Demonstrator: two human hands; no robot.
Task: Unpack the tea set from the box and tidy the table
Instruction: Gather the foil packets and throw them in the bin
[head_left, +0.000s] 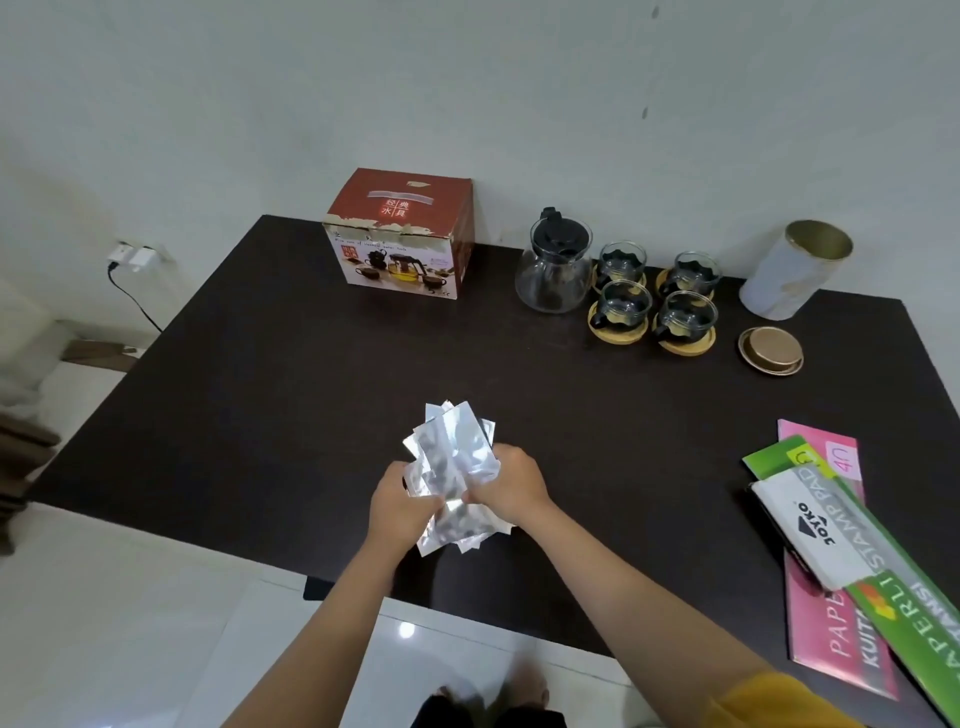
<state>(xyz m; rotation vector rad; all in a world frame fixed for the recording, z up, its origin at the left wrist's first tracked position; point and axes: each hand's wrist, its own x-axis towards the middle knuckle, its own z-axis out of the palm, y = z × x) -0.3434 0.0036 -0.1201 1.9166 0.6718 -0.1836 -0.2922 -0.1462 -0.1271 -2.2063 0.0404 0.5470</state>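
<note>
Head view. Left hand (402, 501) and right hand (511, 483) both grip bundle of foil packets (452, 467) above near middle of table (260, 389); count of packets cannot be told. Box (402, 234) closed, upright at far edge; contents hidden. Glass teapot (555, 270) with black lid right of box, looks empty. Four glass cups (623, 306), each on round wooden coaster. Open tin (795, 270) far right, one lid (771, 349) lying near it. Stationery packs (841, 545) at right edge.
</note>
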